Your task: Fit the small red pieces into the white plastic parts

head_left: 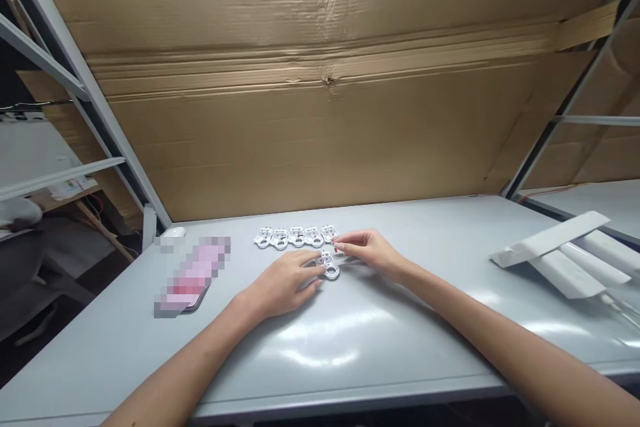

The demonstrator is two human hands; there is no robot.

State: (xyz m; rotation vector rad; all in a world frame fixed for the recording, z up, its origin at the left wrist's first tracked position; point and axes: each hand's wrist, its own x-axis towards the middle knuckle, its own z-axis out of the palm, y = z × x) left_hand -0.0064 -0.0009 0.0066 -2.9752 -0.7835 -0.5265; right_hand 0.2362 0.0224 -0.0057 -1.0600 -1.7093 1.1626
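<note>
A small white flat plastic piece with a round hole lies on the grey tabletop, near its middle, between the two hands. The left hand rests palm down on the table, fingers loosely stretched out, with its fingertips touching the piece's near-left side; it is not closed around it. The right hand comes in from the other side, its thumb and forefinger drawn together at the piece's far-right edge; whether they actually pinch it is too small to tell. Just behind the piece, a row of five similar white plastic pieces lies side by side, the rightmost one just beside the right fingertips. To the left lie a blurred pink oblong object and, beyond it, a small white rounded object. Well apart on the right lies a bundle of long white strips. A creased brown cardboard sheet stands behind the table.
</note>
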